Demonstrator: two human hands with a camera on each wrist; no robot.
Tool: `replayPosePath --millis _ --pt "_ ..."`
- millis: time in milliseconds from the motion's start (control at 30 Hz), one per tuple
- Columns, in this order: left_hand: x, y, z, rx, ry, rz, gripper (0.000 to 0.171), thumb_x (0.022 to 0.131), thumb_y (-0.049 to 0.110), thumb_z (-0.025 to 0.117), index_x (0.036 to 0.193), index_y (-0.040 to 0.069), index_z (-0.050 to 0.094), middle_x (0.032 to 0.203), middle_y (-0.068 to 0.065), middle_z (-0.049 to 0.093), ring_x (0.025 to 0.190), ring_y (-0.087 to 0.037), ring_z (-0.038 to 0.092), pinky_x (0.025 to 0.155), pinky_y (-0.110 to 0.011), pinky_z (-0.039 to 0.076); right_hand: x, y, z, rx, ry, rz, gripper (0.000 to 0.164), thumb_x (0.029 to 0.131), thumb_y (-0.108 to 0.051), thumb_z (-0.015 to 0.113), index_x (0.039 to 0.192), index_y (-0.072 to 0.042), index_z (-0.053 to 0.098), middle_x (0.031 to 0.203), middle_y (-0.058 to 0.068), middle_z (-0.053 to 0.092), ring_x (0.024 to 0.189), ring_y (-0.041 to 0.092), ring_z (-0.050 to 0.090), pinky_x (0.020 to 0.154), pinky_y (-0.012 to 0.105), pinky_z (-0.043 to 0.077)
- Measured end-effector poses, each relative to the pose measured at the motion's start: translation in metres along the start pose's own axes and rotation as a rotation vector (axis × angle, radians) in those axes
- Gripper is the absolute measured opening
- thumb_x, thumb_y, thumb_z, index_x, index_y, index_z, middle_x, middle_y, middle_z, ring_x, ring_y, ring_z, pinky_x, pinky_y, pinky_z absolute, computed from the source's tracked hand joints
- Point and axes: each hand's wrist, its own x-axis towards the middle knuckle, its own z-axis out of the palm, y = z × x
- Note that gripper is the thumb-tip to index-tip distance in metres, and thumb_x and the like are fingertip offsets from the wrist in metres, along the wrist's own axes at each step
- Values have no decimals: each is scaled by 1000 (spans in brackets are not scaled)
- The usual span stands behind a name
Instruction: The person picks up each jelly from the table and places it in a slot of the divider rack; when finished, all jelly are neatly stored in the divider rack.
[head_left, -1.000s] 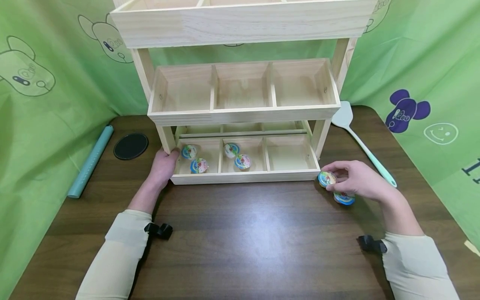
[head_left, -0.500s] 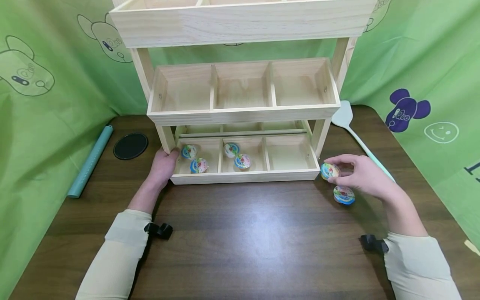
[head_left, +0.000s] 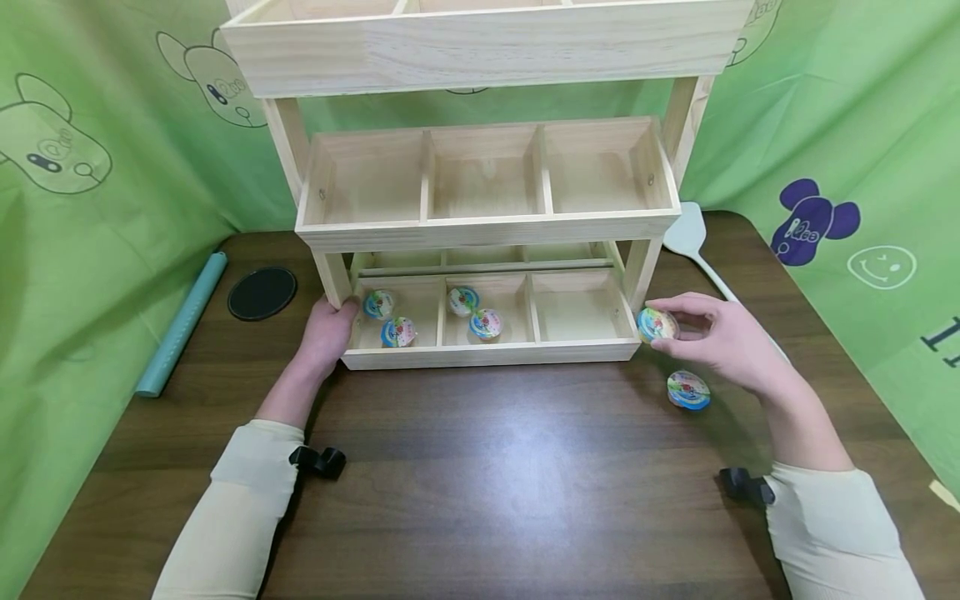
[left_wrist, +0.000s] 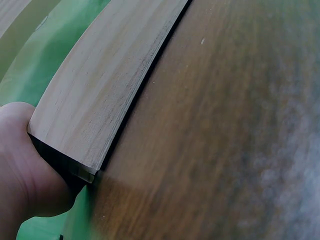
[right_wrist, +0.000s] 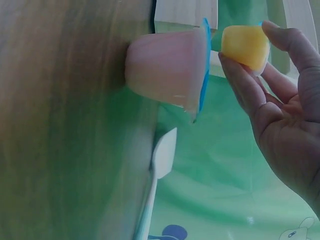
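My right hand (head_left: pixel 723 342) pinches a jelly cup (right_wrist: pixel 245 47) with yellow filling and a printed lid, lifted off the table beside the right end of the bottom tray (head_left: pixel 487 357). Another jelly cup (right_wrist: pixel 165 67), pinkish with a blue-rimmed lid, stands on the table below that hand. My left hand (head_left: pixel 327 333) grips the left end of the bottom tray at the foot of the wooden rack (head_left: pixel 487 229); its fingers are largely hidden there. Two jelly cups (head_left: pixel 398 332) lie in the tray's left compartment and two jelly cups (head_left: pixel 486 323) in its middle one. The right compartment is bare.
Overhead, the rack's middle and top tiers (head_left: pixel 487 50) stand above the bottom tray. A white spatula with a mint handle (head_left: pixel 686 233) lies behind my right hand. To the left are a black disc (head_left: pixel 262 293) and a teal cylinder (head_left: pixel 182 325). Green curtain (head_left: pixel 847 100) surrounds the table.
My right hand has raised the yellow jelly cup and moved it slightly back, away from the cup still standing on the table. The left hand has stayed in place.
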Motion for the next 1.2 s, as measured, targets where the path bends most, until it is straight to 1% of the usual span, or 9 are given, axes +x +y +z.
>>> replayPosePath --millis 100,167,233,400,667,867,1000,1100,1200 --pt "0 -1 0 3 6 1 58 106 23 40 153 -8 26 138 -30 46 119 -36 51 95 -37 45 3 -4 2 15 -2 6 46 83 -7 84 126 -6 70 120 9 68 97 0 64 80 14 51" --pt "0 -1 0 3 10 -1 57 106 23 40 153 -8 26 138 -29 47 119 -35 51 96 -37 45 5 -7 4 19 -7 -8 45 82 -6 84 126 -5 70 119 10 68 98 0 64 81 14 51" --pt "0 -2 1 0 10 -3 58 106 23 40 152 -8 26 138 -29 46 120 -35 50 98 -39 44 8 -9 6 22 -18 -20 45 82 -6 84 125 -4 70 119 12 68 98 0 64 82 13 50" --pt "0 -1 1 -6 1 1 59 106 23 40 155 -6 23 142 -30 43 123 -36 49 103 -46 41 13 -13 11 12 -31 -14 44 82 -7 85 124 -4 71 120 12 68 99 -1 63 83 12 49" --pt "-2 1 1 -9 -10 -1 60 107 24 38 157 -3 21 143 -30 43 121 -38 51 102 -48 44 19 -13 16 16 -54 -51 46 84 -12 84 127 -4 69 121 13 68 100 0 63 81 14 50" --pt "-2 2 1 -6 -10 6 60 107 23 38 158 -3 19 147 -30 41 123 -39 50 103 -50 43 22 -15 19 31 -69 -41 47 85 -13 83 128 -4 68 123 14 67 103 1 62 80 15 51" --pt "-2 2 1 -7 -12 9 61 107 23 38 158 -4 19 147 -30 41 123 -39 50 104 -50 42 25 -17 23 68 -68 -7 45 86 -11 82 129 -5 68 124 12 66 104 6 63 79 17 52" --pt "-1 1 1 -6 -14 5 60 107 23 37 158 -4 19 147 -31 40 124 -40 49 104 -50 42 27 -20 25 90 -66 24 45 86 -10 81 128 -7 68 122 10 67 104 14 65 78 20 53" --pt "0 1 0 -7 -15 1 60 107 22 36 158 -4 18 147 -31 40 124 -40 49 104 -50 42 31 -24 28 77 -80 19 45 87 -11 80 129 -6 67 120 11 67 103 21 65 77 20 53"
